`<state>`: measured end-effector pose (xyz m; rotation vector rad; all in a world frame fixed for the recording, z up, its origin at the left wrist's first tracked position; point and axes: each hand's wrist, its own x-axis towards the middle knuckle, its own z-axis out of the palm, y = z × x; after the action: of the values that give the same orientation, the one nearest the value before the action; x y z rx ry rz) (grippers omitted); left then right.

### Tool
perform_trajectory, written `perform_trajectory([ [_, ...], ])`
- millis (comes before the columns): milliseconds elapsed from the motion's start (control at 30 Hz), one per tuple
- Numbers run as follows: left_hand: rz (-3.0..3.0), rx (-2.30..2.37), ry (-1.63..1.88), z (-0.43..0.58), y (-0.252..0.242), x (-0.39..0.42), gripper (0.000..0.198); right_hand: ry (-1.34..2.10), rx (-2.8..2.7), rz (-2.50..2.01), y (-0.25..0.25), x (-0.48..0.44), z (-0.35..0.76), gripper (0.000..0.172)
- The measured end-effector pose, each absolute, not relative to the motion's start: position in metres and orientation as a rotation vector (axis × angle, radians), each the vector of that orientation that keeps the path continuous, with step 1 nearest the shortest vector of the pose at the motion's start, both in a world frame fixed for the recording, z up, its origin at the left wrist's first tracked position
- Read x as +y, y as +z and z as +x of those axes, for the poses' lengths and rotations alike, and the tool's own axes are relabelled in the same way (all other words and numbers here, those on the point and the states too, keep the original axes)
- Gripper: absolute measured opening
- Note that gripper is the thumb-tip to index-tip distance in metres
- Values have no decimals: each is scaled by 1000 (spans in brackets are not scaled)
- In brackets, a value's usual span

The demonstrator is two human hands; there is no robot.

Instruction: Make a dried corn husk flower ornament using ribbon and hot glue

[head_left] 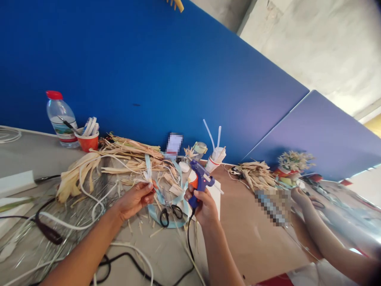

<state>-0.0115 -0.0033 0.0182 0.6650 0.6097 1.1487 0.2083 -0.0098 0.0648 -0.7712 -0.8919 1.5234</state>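
Observation:
A blue hot glue gun [200, 186] with an orange trigger sits upright in my right hand [205, 206], fingers wrapped round its handle. Its small red light is on, and a clear glue stick pokes out at the back. My left hand [139, 198] is to the left, thumb and fingers pinched together near some whitish strips; what lies between the fingertips is too small to name. Below and between both hands lie black-handled scissors [171, 214] on the table. A light blue ribbon [153, 212] loops around them.
Dried corn husks [131, 153] are piled behind my left hand. A water bottle [61, 119], an orange cup [88, 141] with pens and a white cup [214, 159] with glue sticks stand along the blue partition [149, 71]. Cables [133, 258] cross the table. A co-worker's arm [324, 230] reaches in at right.

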Motion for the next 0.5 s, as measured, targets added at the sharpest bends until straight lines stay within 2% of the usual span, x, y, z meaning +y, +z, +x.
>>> perform_trajectory([
  [233, 631, 738, 1196, -11, 9, 2, 22, 1360, -1152, -880, 40, -10, 204, 27],
  [500, 582, 803, 1277, -13, 6, 6, 24, 1291, -1440, -1287, 39, -22, 207, 20],
])
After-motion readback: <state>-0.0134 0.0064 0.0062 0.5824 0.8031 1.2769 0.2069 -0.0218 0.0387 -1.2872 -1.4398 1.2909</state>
